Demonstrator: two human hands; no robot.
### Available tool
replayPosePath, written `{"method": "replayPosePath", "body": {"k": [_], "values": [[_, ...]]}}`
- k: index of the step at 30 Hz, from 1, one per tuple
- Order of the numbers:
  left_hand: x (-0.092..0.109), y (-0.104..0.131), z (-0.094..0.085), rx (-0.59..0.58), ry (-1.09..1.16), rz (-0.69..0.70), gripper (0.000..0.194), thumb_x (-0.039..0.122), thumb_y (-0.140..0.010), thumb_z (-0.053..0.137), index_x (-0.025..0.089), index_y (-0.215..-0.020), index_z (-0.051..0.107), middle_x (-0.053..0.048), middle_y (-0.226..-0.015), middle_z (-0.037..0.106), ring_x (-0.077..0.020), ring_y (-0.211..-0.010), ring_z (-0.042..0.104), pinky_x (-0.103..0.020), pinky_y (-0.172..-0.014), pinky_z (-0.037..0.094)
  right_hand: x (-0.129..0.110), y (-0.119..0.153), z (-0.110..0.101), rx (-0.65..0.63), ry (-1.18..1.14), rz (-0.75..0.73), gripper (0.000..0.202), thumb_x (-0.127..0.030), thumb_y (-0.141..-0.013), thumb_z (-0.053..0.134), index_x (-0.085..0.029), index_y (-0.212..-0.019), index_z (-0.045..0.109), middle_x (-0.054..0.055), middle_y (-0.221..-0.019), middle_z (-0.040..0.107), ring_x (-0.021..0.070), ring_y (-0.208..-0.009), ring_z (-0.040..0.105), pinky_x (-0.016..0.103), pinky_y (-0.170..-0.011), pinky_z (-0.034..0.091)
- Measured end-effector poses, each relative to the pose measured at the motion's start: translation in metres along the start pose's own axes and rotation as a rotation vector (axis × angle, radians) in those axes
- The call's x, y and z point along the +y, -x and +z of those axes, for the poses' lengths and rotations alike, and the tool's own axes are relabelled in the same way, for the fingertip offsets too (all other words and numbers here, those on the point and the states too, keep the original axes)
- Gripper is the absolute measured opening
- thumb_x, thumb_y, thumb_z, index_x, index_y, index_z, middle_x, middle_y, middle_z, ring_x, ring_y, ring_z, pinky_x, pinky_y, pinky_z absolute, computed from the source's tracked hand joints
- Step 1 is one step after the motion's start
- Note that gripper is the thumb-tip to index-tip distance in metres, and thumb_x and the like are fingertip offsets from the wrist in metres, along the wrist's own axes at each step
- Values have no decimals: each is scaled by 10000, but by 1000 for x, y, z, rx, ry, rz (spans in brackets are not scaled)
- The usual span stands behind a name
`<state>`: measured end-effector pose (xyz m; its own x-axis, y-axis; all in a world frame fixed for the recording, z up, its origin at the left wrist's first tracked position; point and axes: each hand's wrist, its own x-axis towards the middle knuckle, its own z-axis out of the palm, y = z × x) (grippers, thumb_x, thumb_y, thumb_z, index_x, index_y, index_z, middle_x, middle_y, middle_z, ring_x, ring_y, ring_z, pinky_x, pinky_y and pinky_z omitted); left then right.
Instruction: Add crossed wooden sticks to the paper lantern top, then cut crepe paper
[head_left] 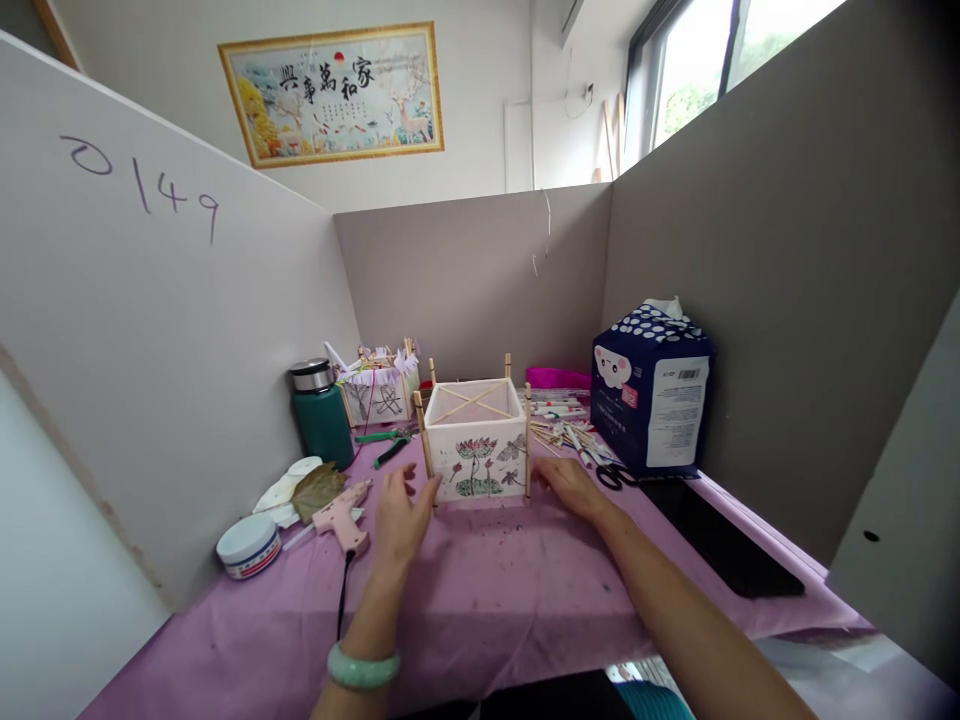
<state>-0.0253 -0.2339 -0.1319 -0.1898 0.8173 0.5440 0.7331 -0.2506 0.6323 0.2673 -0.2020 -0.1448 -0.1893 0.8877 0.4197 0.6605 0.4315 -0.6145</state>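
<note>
A square paper lantern (478,465) stands upright at the middle of the table. Its white sides carry a lotus drawing, wooden sticks form its corner posts, and two thin sticks cross over the open top. My left hand (401,515) is at its lower left corner, thumb close to the post and fingers apart. On the other side, my right hand (568,483) rests by the lower right post with fingers loosely bent, their tips at the post; whether they touch it I cannot tell. Neither hand visibly grips anything. A pink glue gun (343,518) lies left of my left hand.
Left: a green bottle (321,415), a white round tub (248,547), a dried leaf (317,490), pliers (390,450) and a second decorated lantern (380,395). Right: scissors (616,477), loose sticks (559,432), a blue tissue pack (651,390) and a black tablet-like slab (720,535). Partitions enclose the table.
</note>
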Motion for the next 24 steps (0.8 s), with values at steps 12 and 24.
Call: {"method": "replayPosePath", "body": {"k": [12,24], "values": [[50,-78,-20,30,704,46,408,434,-777,614,119,-1033,657,-103,-1009,688,-196,-892,628,-307,-804,492,-60,-38,-33,537,-144,-270,366,-466,-918,438,-176,-1025,634,81,-1011,609,177,-887,567,271,-728,446],[72,18,-7,29,190,326,281,368,-904,444,195,-736,589,-13,-703,600,-145,-664,546,-245,-623,400,10,-3,31,34,483,236,293,-314,-887,444,-163,-952,687,127,-991,657,240,-889,609,315,-773,407]]}}
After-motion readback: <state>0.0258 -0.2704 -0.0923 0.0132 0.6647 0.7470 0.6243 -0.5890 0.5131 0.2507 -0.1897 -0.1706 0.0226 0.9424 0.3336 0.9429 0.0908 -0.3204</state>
